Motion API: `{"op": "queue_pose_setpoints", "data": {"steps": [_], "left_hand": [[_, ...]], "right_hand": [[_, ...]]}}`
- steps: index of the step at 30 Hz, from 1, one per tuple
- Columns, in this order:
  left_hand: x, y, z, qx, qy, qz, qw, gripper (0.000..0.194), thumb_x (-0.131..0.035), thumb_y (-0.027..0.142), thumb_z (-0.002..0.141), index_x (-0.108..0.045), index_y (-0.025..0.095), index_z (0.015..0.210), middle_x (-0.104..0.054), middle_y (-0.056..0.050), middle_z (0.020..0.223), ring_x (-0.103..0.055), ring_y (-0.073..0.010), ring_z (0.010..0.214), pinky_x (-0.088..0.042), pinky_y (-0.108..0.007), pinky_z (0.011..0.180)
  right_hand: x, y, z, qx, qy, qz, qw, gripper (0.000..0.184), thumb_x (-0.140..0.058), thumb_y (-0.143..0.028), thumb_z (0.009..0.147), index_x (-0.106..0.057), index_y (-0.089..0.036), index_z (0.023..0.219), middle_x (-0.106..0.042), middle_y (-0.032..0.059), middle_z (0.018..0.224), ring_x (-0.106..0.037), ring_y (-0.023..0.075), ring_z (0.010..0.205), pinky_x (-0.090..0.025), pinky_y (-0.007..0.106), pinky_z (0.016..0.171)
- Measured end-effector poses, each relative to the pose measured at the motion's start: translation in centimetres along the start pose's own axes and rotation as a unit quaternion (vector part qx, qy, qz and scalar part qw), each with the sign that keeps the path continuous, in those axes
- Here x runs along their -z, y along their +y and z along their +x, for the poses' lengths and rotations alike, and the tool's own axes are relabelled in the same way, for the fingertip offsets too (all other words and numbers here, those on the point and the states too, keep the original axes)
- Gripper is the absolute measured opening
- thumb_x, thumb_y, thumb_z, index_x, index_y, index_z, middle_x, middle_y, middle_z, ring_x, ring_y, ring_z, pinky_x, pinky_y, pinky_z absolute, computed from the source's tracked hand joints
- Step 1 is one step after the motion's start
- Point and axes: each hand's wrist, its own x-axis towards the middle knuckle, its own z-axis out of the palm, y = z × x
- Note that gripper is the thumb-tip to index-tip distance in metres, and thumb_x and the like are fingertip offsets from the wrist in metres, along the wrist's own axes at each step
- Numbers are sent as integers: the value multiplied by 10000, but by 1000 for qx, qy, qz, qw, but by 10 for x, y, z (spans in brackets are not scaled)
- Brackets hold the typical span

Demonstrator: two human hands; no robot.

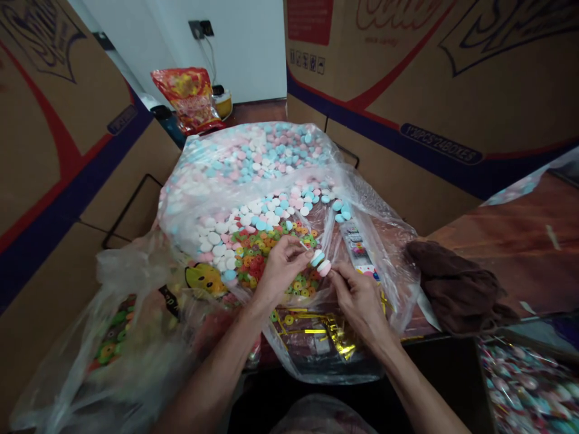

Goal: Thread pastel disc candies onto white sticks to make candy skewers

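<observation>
My left hand (283, 265) and my right hand (357, 298) meet over a large clear plastic bag (235, 181) heaped with pastel blue, pink and white round candies. Between the fingertips of both hands sits a small stack of candies (320, 263), blue on top and pink below; both hands pinch it. Under the hands lies a patch of coloured ring candies (257, 253). A narrow printed packet (359, 247) lies just right of the hands inside the plastic. Gold-trimmed clear wrappers (316, 334) lie below my wrists.
Tall cardboard boxes (429, 90) with red and blue stripes wall in both sides. A red snack bag (190, 99) stands at the back. A brown cloth (456, 286) lies to the right. Another clear bag (117, 343) of ring candies sits at the lower left, a tray of wrapped sweets (529, 386) at the lower right.
</observation>
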Motion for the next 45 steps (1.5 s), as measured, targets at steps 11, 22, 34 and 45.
{"op": "queue_pose_setpoints", "data": {"steps": [11,22,34,45], "left_hand": [[1,22,66,-123,124,673,719,143,-587,250,862,-694,167,906,-631,-151,1007,-617,-305,970,-481,-376,739],[3,26,102,-204,47,588,781,239,-500,173,876,-688,147,1022,-590,-131,1094,-592,-237,1001,-473,-331,866],[-9,25,116,-184,-29,675,714,343,-425,76,865,-585,149,1159,-567,-174,1106,-522,-313,1060,-446,-402,842],[-12,10,87,-198,-6,384,902,324,-501,112,830,-642,164,1117,-687,-88,987,-632,-214,887,-498,-340,823]], "right_hand": [[-4,19,-10,-93,35,101,990,275,-513,-379,936,-619,-188,769,-513,-34,602,-470,130,561,-353,238,549],[-5,23,-10,-99,36,110,988,285,-510,-396,934,-632,-180,794,-501,-35,595,-448,124,547,-344,231,532],[-5,28,-8,-108,33,107,988,279,-506,-377,936,-607,-188,758,-509,-39,588,-464,117,536,-349,227,536],[0,25,-9,-114,60,131,983,281,-511,-381,924,-648,-179,783,-544,-24,611,-488,132,573,-371,238,555]]}}
